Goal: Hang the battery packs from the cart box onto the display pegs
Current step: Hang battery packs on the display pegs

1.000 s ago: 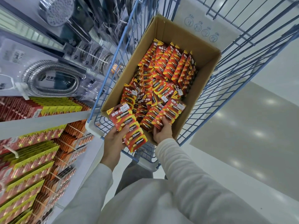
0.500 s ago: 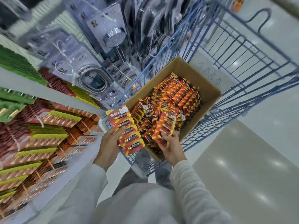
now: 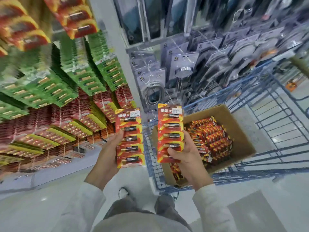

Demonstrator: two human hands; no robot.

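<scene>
My red card battery strips (image 3: 129,138) carry yellow bands; brown cardboard box (image 3: 240,131), blue wire cart (image 3: 148,148), green packs (image 3: 83,79) upper left.

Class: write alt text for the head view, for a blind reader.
The left hand grips one battery strip and the right hand a second strip before a blue cart whose cardboard box holds more packs. Stocked display pegs fill the left.

Battery strips (image 3: 129,139): glossy printed card with clear plastic blisters.
Cardboard box (image 3: 237,136): matt brown board, unprinted inside walls.
Cart (image 3: 151,158): smooth blue-coated metal wire.
Floor (image 3: 267,190): pale, smooth, faintly glossy.
Sleeves (image 3: 212,206): white matt cloth.
Trousers (image 3: 120,208): grey matt cloth.
Shower hose pack (image 3: 153,92): shiny clear plastic over chromed metal hose.
</scene>
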